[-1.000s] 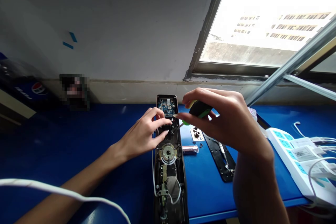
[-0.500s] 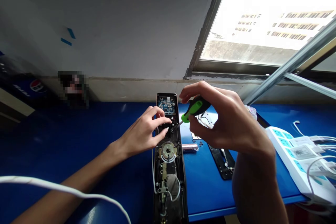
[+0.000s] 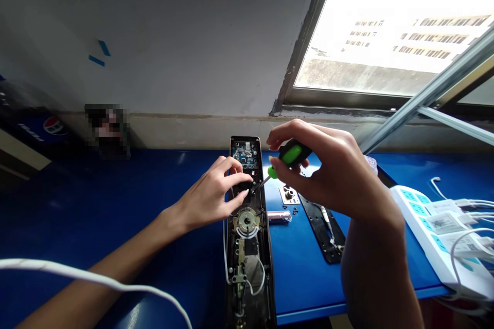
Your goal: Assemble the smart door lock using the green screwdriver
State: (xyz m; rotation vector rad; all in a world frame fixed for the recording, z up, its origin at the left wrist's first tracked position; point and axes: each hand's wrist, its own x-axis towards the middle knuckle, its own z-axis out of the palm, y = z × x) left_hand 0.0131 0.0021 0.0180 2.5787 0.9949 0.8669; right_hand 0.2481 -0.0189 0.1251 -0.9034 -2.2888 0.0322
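A long black housing (image 3: 269, 267), which looks like an opened electronic door lock, lies lengthwise before me. At its far end is a blue circuit board (image 3: 243, 155); nearer sits a round metal piece (image 3: 246, 221). My left hand (image 3: 216, 185) reaches in from the left, thumb and index finger closed around a small black part (image 3: 243, 187) inside the housing. In my right hand (image 3: 328, 169) is a green-and-black screwdriver (image 3: 292, 154), tilted, its shaft slanting down left to the housing beside my left fingertips. The tip's contact is too small to make out.
On the blue table (image 3: 301, 277), right of the housing, lie a small square plate (image 3: 288, 195), several dark screws (image 3: 295, 211), a wrapped cylinder (image 3: 279, 217) and a black cover plate (image 3: 328, 236). A white power strip (image 3: 417, 226) stands at right. A white cable (image 3: 96, 278) crosses the lower left.
My right thumb and fingers have shifted on the screwdriver handle, which has turned. The square plate now shows more below my right hand. My left hand stays in place.
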